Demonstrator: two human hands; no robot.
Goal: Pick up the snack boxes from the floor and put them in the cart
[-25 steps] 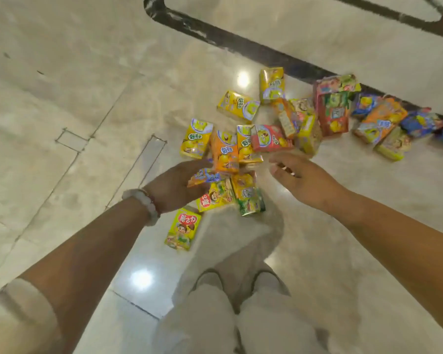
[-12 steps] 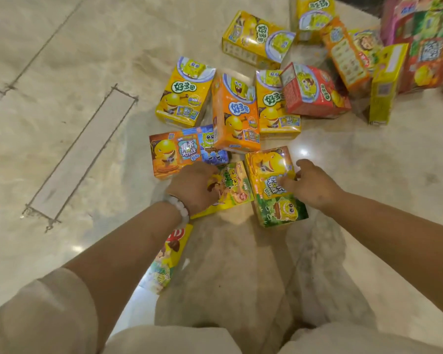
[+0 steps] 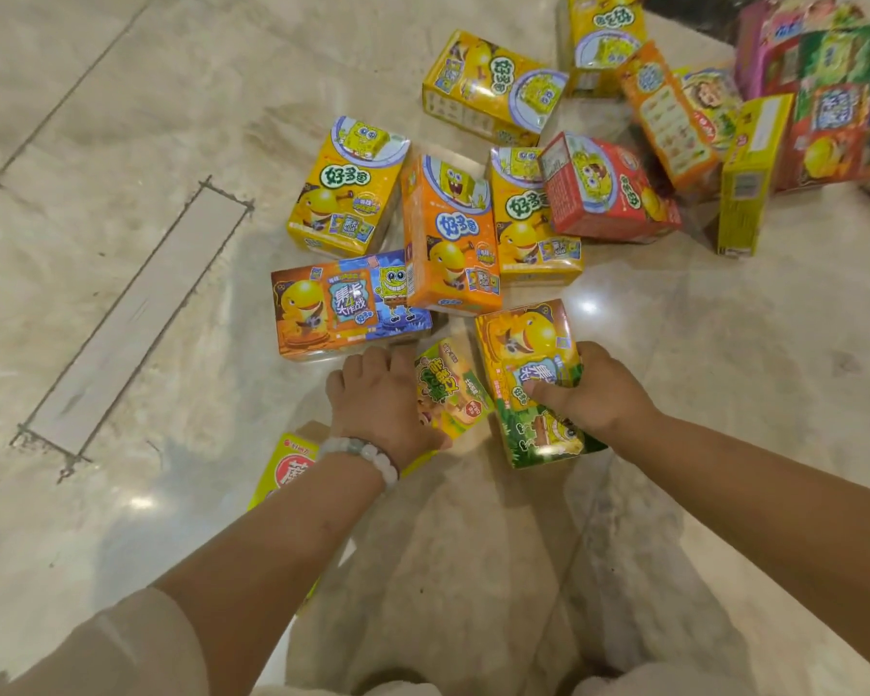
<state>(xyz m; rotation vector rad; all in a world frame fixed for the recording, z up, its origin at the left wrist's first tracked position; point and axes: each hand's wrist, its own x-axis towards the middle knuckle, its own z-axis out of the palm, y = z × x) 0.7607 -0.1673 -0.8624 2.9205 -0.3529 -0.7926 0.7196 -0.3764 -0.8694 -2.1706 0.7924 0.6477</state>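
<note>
Several colourful snack boxes lie scattered on the marble floor. My right hand (image 3: 591, 394) grips a yellow-and-green box (image 3: 526, 344), thumb across its top face. My left hand (image 3: 380, 401) rests on a small yellow-green box (image 3: 455, 394), fingers curled over its left edge. Just beyond lie an orange-and-blue box (image 3: 332, 303), an upright orange box (image 3: 450, 238) and two yellow boxes (image 3: 345, 188). A red box (image 3: 609, 190) lies further right. My left forearm partly hides a yellow box with a red logo (image 3: 285, 467). No cart is in view.
More boxes crowd the top right, including a yellow one (image 3: 490, 87) and an upright yellow-green one (image 3: 747, 178). A rectangular floor inlay (image 3: 131, 319) sits at the left. My light trousers fill the bottom of the frame.
The view has dropped closer to the floor. My right hand has closed round the yellow-and-green box, and my left hand has settled on the small yellow-green box.
</note>
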